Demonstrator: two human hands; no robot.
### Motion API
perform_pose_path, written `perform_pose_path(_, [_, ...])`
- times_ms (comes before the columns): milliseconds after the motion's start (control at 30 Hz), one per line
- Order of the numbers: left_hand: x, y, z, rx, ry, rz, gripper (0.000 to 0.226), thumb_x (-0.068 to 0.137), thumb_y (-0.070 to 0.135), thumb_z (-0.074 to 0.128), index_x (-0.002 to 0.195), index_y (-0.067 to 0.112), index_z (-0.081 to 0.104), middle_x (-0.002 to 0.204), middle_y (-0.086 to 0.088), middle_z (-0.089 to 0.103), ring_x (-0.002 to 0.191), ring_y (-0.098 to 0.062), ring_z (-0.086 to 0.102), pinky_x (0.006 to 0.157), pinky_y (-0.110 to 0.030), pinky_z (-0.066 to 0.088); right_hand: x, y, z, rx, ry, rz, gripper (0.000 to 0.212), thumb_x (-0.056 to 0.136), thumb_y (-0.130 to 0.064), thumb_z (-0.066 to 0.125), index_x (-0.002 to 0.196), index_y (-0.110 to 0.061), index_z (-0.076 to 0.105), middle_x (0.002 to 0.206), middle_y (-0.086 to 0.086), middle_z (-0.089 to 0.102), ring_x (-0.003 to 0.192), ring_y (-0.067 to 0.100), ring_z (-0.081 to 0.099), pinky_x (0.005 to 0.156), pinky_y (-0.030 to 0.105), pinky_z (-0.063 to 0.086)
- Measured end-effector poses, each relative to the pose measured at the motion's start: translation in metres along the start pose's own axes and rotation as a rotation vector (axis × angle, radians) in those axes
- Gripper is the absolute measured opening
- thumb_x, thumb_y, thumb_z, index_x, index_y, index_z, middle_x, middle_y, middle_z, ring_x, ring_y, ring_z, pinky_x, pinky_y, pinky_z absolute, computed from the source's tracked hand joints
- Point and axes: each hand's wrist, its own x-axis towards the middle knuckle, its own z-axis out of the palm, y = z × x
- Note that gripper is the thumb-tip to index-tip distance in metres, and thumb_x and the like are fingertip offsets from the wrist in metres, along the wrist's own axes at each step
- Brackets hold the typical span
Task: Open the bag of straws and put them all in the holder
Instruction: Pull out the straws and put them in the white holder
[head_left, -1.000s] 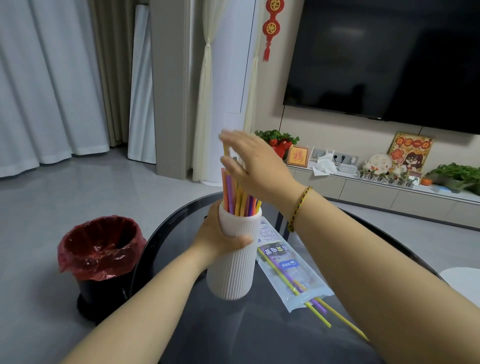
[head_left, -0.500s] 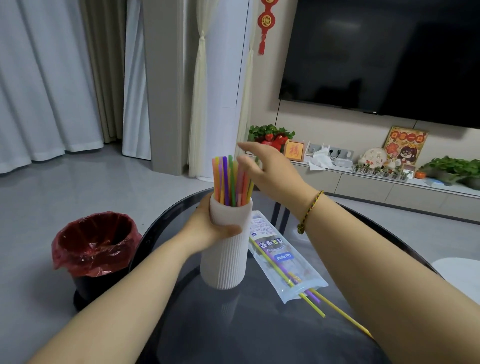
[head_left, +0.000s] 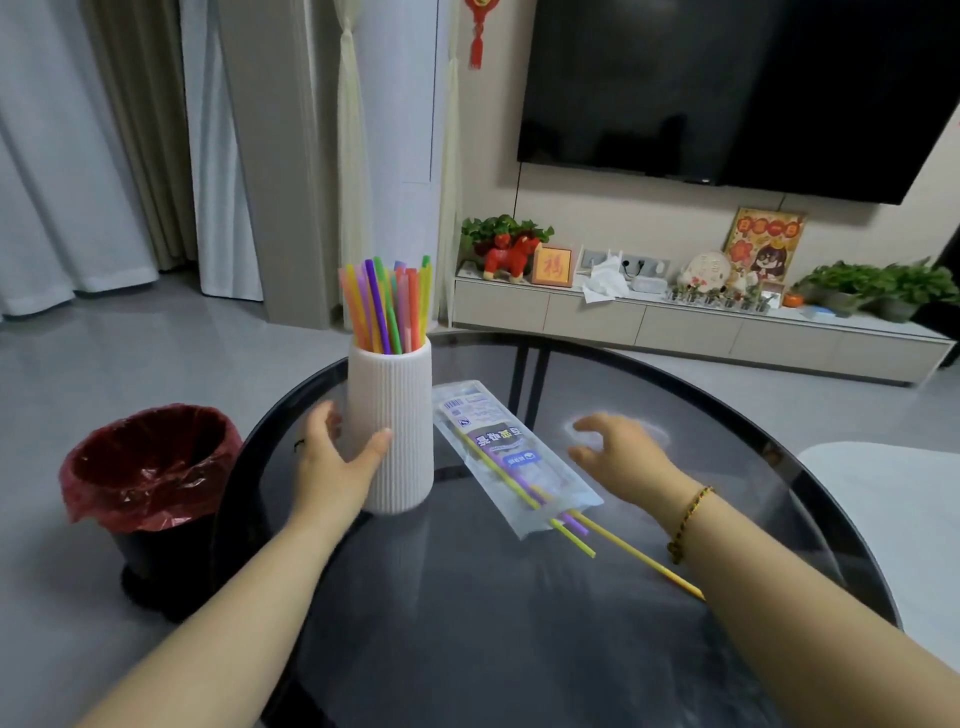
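On the desk (head_left: 519, 623), a holder and a bag sit between two hands.
Left hand (head_left: 332, 462) grips the white holder (head_left: 395, 431) at 10 o'clock, full of straws (head_left: 387, 312). At its 3 o'clock the bag (head_left: 511, 457) lies flat, loose straws (head_left: 571, 538) poking out. Right hand (head_left: 618, 452) is relaxed and holds nothing.

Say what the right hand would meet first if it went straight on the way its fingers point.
Probably the bag, lying just beyond the right hand's fingertips; the holder stands farther along that line. How high the hand hovers is unclear.
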Motion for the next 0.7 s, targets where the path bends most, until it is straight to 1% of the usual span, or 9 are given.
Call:
perform_pose_path(100, [-0.034, -0.018, 0.017, -0.033, 0.121, 0.038, 0.03, 0.082, 0.012, 0.06, 0.109, 0.004, 0.05, 0.108, -0.018, 0.053, 0.101, -0.033, 0.052, 0.082, -0.034, 0.039, -0.015, 0.035, 0.013, -0.063, -0.097, 0.127, 0.045, 0.089, -0.027, 0.051, 0.13, -0.008, 0.046, 0.138, 0.011, 0.048, 0.128, 0.029, 0.041, 0.105, 0.035, 0.035])
perform_pose_path(167, [-0.053, -0.026, 0.032, 0.031, 0.003, 0.095, 0.01, 0.083, 0.005, 0.057, 0.092, 0.009, 0.056, 0.095, -0.01, 0.053, 0.092, -0.032, 0.055, 0.077, -0.029, 0.038, -0.025, 0.055, 0.018, -0.138, -0.142, 0.183, 0.046, 0.089, -0.028, 0.05, 0.131, -0.008, 0.044, 0.139, 0.01, 0.046, 0.127, 0.029, 0.042, 0.104, 0.034, 0.036])
perform_pose_path(233, [-0.065, -0.032, 0.048, 0.142, -0.211, 0.16, 0.012, 0.084, 0.005, 0.054, 0.086, 0.014, 0.06, 0.095, -0.003, 0.054, 0.095, -0.027, 0.056, 0.077, -0.023, 0.036, -0.037, 0.07, 0.024, -0.22, -0.198, 0.242, 0.045, 0.088, -0.029, 0.051, 0.129, -0.01, 0.045, 0.136, 0.013, 0.045, 0.123, 0.03, 0.044, 0.102, 0.034, 0.037])
perform_pose_path(300, [-0.072, -0.033, 0.063, 0.264, -0.386, 0.211, 0.019, 0.086, 0.01, 0.053, 0.103, 0.015, 0.06, 0.115, -0.003, 0.053, 0.109, -0.02, 0.051, 0.086, -0.02, 0.034, -0.048, 0.082, 0.031, -0.292, -0.246, 0.288, 0.041, 0.088, -0.029, 0.05, 0.125, -0.012, 0.045, 0.133, 0.012, 0.044, 0.122, 0.03, 0.043, 0.1, 0.035, 0.038])
perform_pose_path(367, [-0.075, -0.032, 0.076, 0.364, -0.494, 0.22, 0.037, 0.087, 0.018, 0.052, 0.124, 0.019, 0.047, 0.14, 0.002, 0.037, 0.125, -0.015, 0.039, 0.098, -0.022, 0.029, -0.056, 0.09, 0.038, -0.34, -0.217, 0.297, 0.035, 0.089, -0.027, 0.047, 0.12, -0.01, 0.047, 0.13, 0.012, 0.046, 0.121, 0.03, 0.042, 0.097, 0.034, 0.039])
perform_pose_path(400, [-0.076, -0.031, 0.082, 0.412, -0.53, 0.221, 0.045, 0.088, 0.022, 0.052, 0.131, 0.021, 0.039, 0.146, 0.005, 0.028, 0.13, -0.014, 0.033, 0.102, -0.023, 0.027, -0.059, 0.093, 0.041, -0.36, -0.183, 0.29, 0.031, 0.09, -0.026, 0.046, 0.116, -0.009, 0.049, 0.127, 0.012, 0.049, 0.12, 0.031, 0.044, 0.095, 0.034, 0.04])
perform_pose_path(467, [-0.076, -0.027, 0.092, 0.515, -0.556, 0.249, 0.055, 0.088, 0.026, 0.05, 0.138, 0.026, 0.026, 0.152, 0.008, 0.016, 0.135, -0.016, 0.026, 0.107, -0.029, 0.024, -0.061, 0.095, 0.045, -0.386, -0.125, 0.259, 0.027, 0.091, -0.023, 0.045, 0.111, -0.006, 0.051, 0.122, 0.012, 0.055, 0.116, 0.03, 0.047, 0.09, 0.033, 0.042])
perform_pose_path(533, [-0.075, -0.025, 0.1, 0.589, -0.555, 0.281, 0.057, 0.09, 0.027, 0.047, 0.14, 0.028, 0.02, 0.154, 0.008, 0.011, 0.137, -0.018, 0.024, 0.108, -0.031, 0.023, -0.06, 0.095, 0.048, -0.377, -0.091, 0.239, 0.024, 0.091, -0.02, 0.044, 0.107, -0.005, 0.053, 0.118, 0.012, 0.059, 0.113, 0.03, 0.049, 0.087, 0.034, 0.043])
perform_pose_path(700, [-0.064, -0.028, 0.11, 0.646, -0.589, 0.289, 0.051, 0.093, 0.029, 0.04, 0.14, 0.031, 0.021, 0.154, 0.01, 0.011, 0.137, -0.022, 0.023, 0.111, -0.032, 0.019, -0.043, 0.084, 0.057, -0.249, -0.027, 0.231, 0.022, 0.09, -0.011, 0.042, 0.101, -0.001, 0.057, 0.111, 0.016, 0.061, 0.106, 0.033, 0.052, 0.08, 0.035, 0.044])
